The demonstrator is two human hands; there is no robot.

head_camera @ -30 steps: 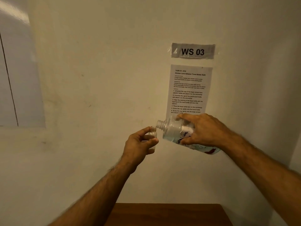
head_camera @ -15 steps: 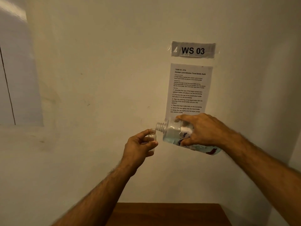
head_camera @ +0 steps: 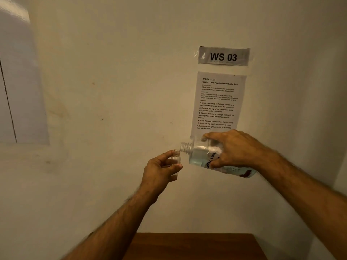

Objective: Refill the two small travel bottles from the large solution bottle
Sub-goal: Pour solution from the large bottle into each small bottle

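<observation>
- Head view, present state: your right hand point(head_camera: 238, 149) is clasped around the large solution bottle point(head_camera: 204, 156), thumb under the body and fingers over the top, holding it tipped nearly flat with its open threaded neck pointing left.
- Your left hand point(head_camera: 161, 169) pinches one small travel bottle point(head_camera: 176, 158) upright between thumb and fingertips, uncapped mouth up. Both are held in the air before the wall point(head_camera: 112, 91), well above the wooden table point(head_camera: 197, 246).
- Change noted: over the last second the large bottle's neck has dropped and closed in. A second ago it sat just above and beside the small mouth; now its lip stands right at the travel bottle's rim, touching or nearly so, I cannot tell which.
- The tilt has altered little. Liquid lies pooled along the lower side of the large bottle and does not appear to reach the neck. No stream is visible.
- Fill level of the travel bottle cannot be read; your fingers cover most of it.
- Judgement: alignment is essentially done and pouring has not begun, or barely. You will likely need more tilt to bring liquid to the neck.
- Risk: the wide neck over a narrow mouth invites overshoot and spillage if you tip sharply.
- The second travel bottle and both caps are not in view.
- The "WS 03" sign point(head_camera: 223, 56) and instruction sheet point(head_camera: 217, 102) hang on the wall behind your right hand.
</observation>
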